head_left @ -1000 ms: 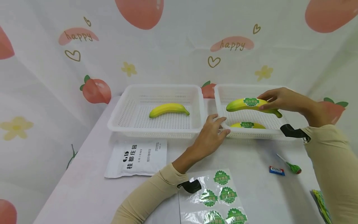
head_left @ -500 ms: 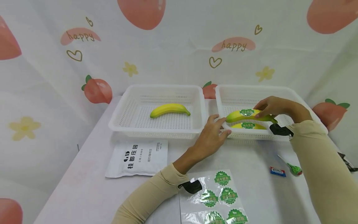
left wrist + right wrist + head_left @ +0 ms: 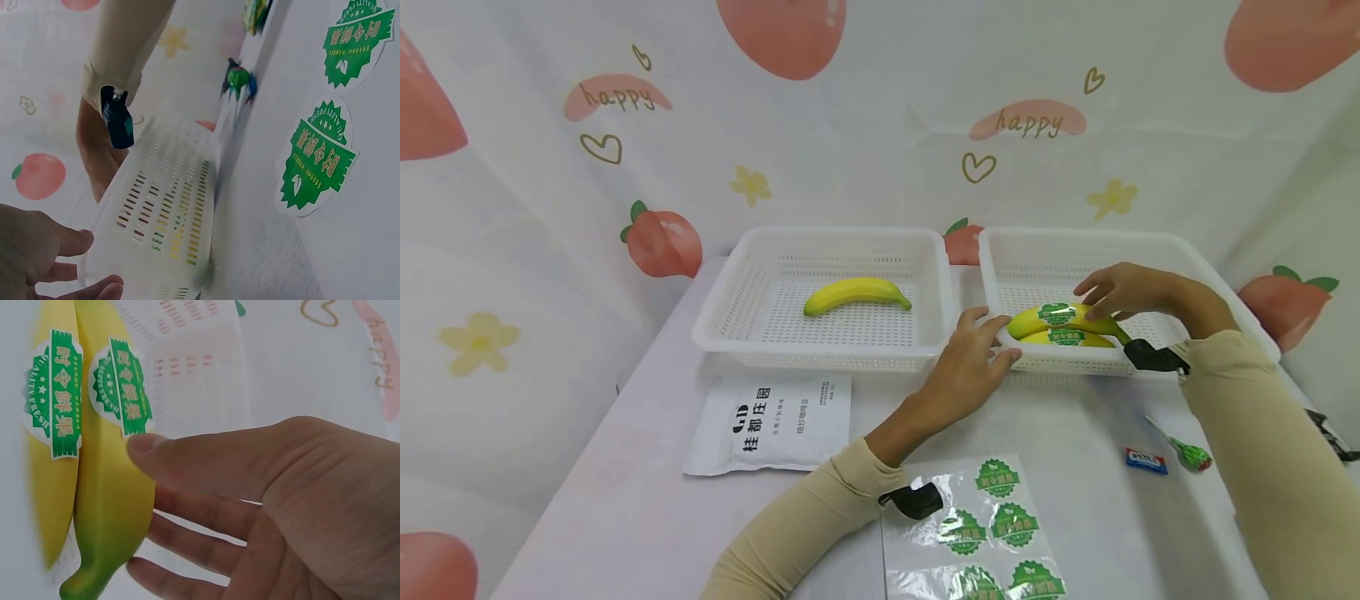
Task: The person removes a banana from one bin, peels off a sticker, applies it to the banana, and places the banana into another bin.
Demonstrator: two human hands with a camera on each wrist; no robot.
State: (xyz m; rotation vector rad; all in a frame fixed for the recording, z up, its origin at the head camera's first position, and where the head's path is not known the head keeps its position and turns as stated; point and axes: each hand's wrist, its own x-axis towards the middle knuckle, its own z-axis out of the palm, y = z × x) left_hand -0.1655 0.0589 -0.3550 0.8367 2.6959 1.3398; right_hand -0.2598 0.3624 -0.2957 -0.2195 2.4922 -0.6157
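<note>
- Nearest me lies the sticker sheet [image 3: 992, 533], glossy backing with green labels; I judge it thin, floppy and slick, best lifted by an edge. Just past its left side sits a white printed pouch [image 3: 769, 422], flat on the table [image 3: 625, 517].
- To the right, a small blue wrapped sweet [image 3: 1146, 459] and a green lollipop [image 3: 1189, 453] lie close together on the cloth.
- My left hand [image 3: 967, 367] rests at the near left corner of the right basket [image 3: 1217, 250], fingers straight and relaxed, touching the rim without curling round it. In the left wrist view the perforated wall looks thin and springy, so I judge the basket light and apt to slide if nudged.
- My right hand [image 3: 1123, 289] is over the labelled banana [image 3: 1060, 317] inside that basket. The right wrist view shows the thumb [image 3: 187, 459] laid on the peel beside the green label [image 3: 122, 384], the fingers spread loose beneath: a light touch, not a firm grip.
- That banana lies against a second labelled banana [image 3: 1067, 337], the two side by side and touching on the basket floor.
- As I judge it, the banana is moderately light, firm along its length yet easily bruised, with smooth, slightly slippery skin. I would hold it round the thick middle with broad finger contact, clear of the label so it does not peel, and avoid the narrow green stem end.
- Farther left, the left basket [image 3: 722, 308] holds one unlabelled banana [image 3: 857, 294], lying alone near its middle.
</note>
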